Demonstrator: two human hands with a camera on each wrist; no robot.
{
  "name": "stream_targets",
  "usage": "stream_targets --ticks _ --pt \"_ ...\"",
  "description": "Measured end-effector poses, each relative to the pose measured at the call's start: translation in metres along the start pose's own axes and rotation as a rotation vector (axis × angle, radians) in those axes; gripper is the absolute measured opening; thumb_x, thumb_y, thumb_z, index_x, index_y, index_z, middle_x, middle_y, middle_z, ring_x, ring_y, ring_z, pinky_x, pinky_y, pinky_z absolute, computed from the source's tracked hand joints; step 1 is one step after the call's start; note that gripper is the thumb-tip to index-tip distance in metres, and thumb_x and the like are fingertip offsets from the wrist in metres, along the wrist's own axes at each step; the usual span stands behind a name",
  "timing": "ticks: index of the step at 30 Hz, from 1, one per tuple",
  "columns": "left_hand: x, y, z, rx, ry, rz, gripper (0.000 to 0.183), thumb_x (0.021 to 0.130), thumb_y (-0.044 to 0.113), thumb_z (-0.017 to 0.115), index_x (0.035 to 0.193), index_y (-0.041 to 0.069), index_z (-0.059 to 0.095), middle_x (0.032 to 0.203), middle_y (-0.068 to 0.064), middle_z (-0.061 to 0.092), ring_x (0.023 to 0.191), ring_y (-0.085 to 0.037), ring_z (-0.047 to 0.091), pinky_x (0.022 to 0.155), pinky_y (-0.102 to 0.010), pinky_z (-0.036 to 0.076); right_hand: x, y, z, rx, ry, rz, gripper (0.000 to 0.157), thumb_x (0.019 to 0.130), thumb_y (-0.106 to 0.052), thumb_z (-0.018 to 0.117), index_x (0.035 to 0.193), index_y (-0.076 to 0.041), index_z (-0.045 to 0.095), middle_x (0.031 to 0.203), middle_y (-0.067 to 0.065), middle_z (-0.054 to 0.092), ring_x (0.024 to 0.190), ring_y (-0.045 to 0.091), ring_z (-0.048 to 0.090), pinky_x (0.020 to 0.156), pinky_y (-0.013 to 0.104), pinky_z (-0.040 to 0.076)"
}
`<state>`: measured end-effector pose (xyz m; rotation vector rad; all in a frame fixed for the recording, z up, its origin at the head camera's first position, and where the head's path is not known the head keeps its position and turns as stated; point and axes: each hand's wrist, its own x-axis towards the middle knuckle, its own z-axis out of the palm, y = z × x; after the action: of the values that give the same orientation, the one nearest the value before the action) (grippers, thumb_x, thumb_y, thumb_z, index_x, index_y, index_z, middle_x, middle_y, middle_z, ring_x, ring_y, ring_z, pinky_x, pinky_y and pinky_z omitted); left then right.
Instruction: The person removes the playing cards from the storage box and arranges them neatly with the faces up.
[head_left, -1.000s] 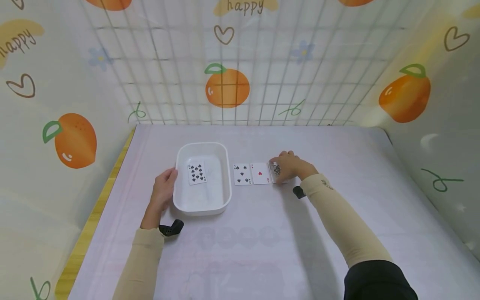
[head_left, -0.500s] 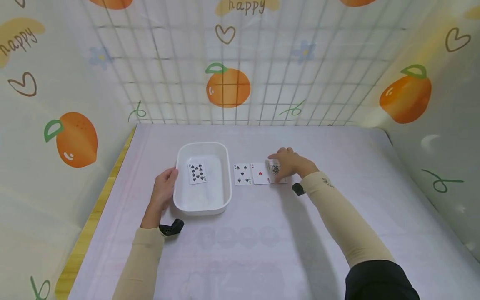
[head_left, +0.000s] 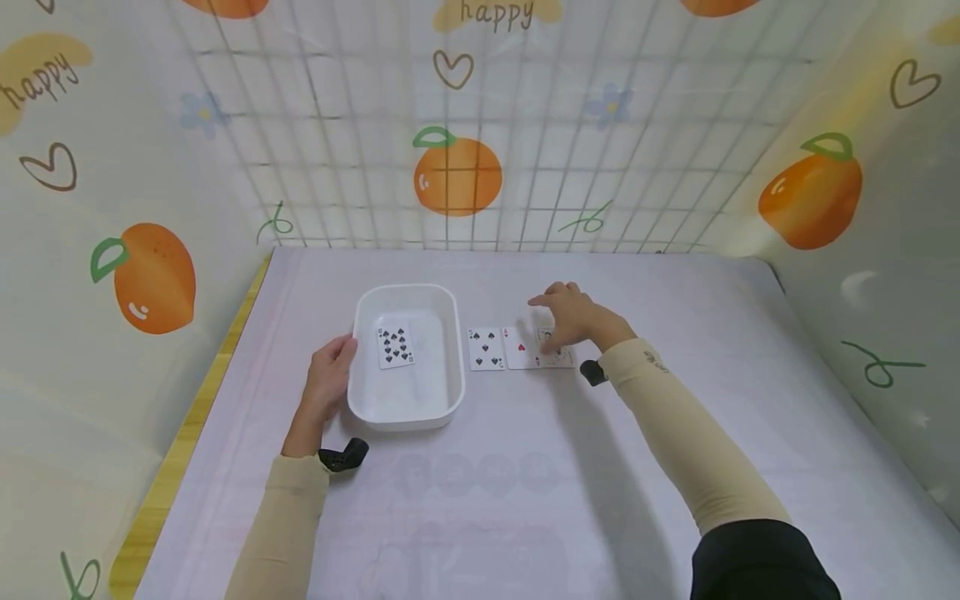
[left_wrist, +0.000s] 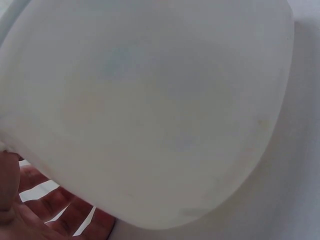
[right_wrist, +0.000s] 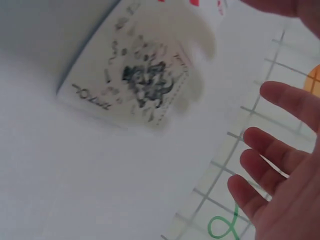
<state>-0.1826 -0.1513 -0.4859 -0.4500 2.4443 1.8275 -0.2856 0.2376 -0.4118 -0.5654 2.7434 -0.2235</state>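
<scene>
- Since half a second ago, the right hand [head_left: 577,321] has shifted a little toward the far side of the table [head_left: 480,533] and its fingers have spread away from the joker card [right_wrist: 145,80]; the left hand [head_left: 327,377] and the white tray [head_left: 433,358] have kept their places.
- Right hand: fingers fairly straight and fanned apart, thumb wide of them, nothing held. In the head view the thumb covers part of the joker card; whether it touches the card is hard to tell, and the right wrist view is soft there.
- The joker card is face up at the right end of a row, beside the card with one red heart [head_left: 521,347]; left of that lies a five-pip spade card [head_left: 486,348], nearest the tray.
- Left hand: holds the tray by its left side, thumb at the rim and fingers spread a little apart along the outer wall.
- Inside the tray, toward the left, another spade card [head_left: 394,346] lies face up, slightly askew.
- Both forearms wear beige sleeves [head_left: 690,425], with a black device [head_left: 343,457] at the left wrist and another by the right.
- Behind the table hangs a pale backdrop [head_left: 637,58] printed with oranges, hearts and a grid.
</scene>
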Motion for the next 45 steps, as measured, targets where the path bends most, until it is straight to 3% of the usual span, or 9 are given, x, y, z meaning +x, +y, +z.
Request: stream_targets --ticks 21,31,38,45 --pt "0.002 0.0 -0.002 -0.003 -0.003 0.004 0.052 0.105 0.041 0.044 0.148 0.011 0.046 0.145 -0.013 0.05 0.129 -0.03 0.051 0.104 -0.046 0.044 0.017 -0.051 -0.028 0.045 0.083 -0.118 0.079 0.075 -0.036 0.083 0.143 -0.013 0.052 0.146 0.016 0.04 0.137 0.04 0.029 0.107 0.062 0.033" --pt "0.003 0.0 -0.001 -0.019 -0.001 0.005 0.052 0.105 0.041 0.044 0.147 0.011 0.047 0.144 -0.012 0.051 0.128 -0.03 0.052 0.103 -0.047 0.045 0.031 -0.084 -0.03 0.012 0.077 -0.192 0.078 0.076 -0.04 0.079 0.144 -0.014 0.052 0.145 0.016 0.041 0.138 0.042 0.028 0.107 0.062 0.033" --pt "0.003 -0.001 -0.002 -0.029 0.001 0.014 0.051 0.105 0.04 0.044 0.146 0.011 0.048 0.143 -0.013 0.051 0.127 -0.031 0.052 0.102 -0.048 0.045 0.04 -0.108 -0.031 -0.001 0.076 -0.222 0.076 0.076 -0.041 0.079 0.142 -0.014 0.054 0.143 0.015 0.044 0.13 0.036 0.036 0.103 0.057 0.04" --pt "0.004 -0.001 -0.004 -0.037 -0.003 0.008 0.052 0.104 0.042 0.045 0.146 0.011 0.047 0.142 -0.013 0.052 0.125 -0.03 0.053 0.101 -0.047 0.046 0.046 -0.125 -0.03 -0.004 0.055 -0.235 0.078 0.076 -0.043 0.077 0.144 -0.014 0.052 0.145 0.013 0.043 0.135 0.036 0.033 0.106 0.058 0.037"
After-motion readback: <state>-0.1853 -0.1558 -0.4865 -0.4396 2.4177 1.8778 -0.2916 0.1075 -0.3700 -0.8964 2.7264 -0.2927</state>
